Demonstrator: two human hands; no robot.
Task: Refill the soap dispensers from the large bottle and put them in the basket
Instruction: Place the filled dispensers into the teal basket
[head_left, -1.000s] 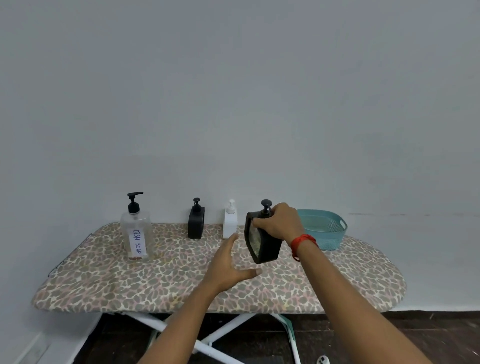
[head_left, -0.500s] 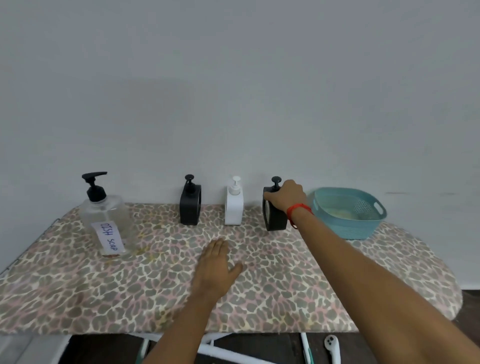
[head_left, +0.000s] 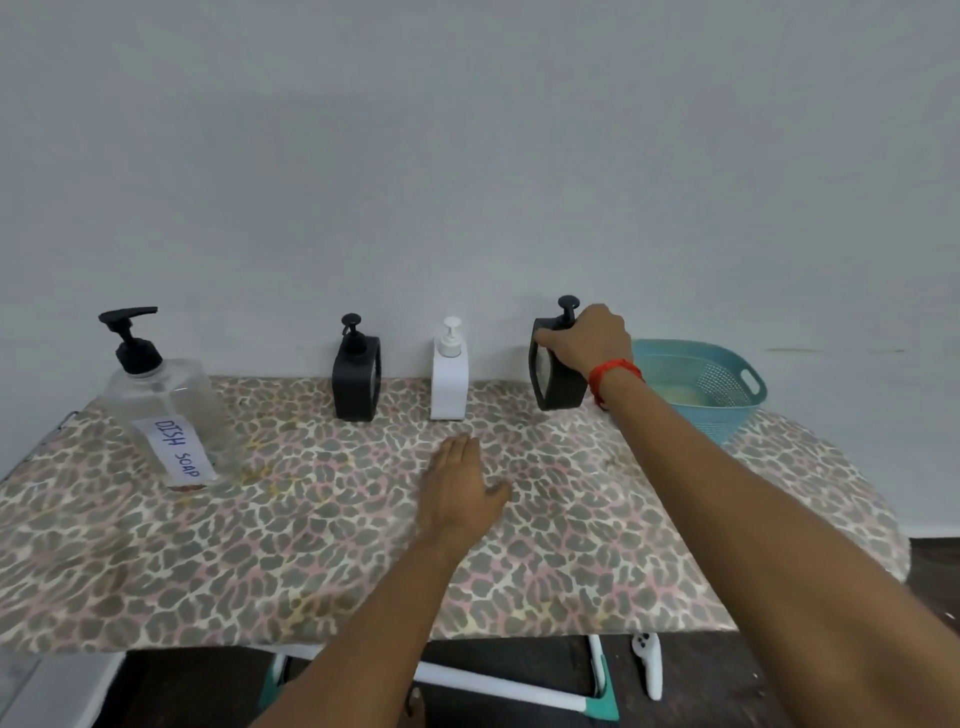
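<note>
My right hand (head_left: 587, 340) grips the top of a black soap dispenser (head_left: 558, 382) that stands upright near the wall, just left of the teal basket (head_left: 727, 410). A white dispenser (head_left: 449, 376) and a second black dispenser (head_left: 356, 376) stand to its left along the wall. The large clear bottle (head_left: 166, 410) labelled DISH SOAP, with a black pump, stands at the far left. My left hand (head_left: 460, 493) rests flat on the board's patterned cover, fingers straight, holding nothing.
Everything stands on an ironing board (head_left: 623, 561) with a leopard-print cover, set against a plain wall. Something pale lies in the basket's bottom. Below the front edge are the board's white legs and a white controller-like object (head_left: 649, 670) on the dark floor.
My right hand carried the black dispenser from mid-air back to the board beside the basket and still holds its top. My left hand dropped flat onto the cover. The view moved closer.
</note>
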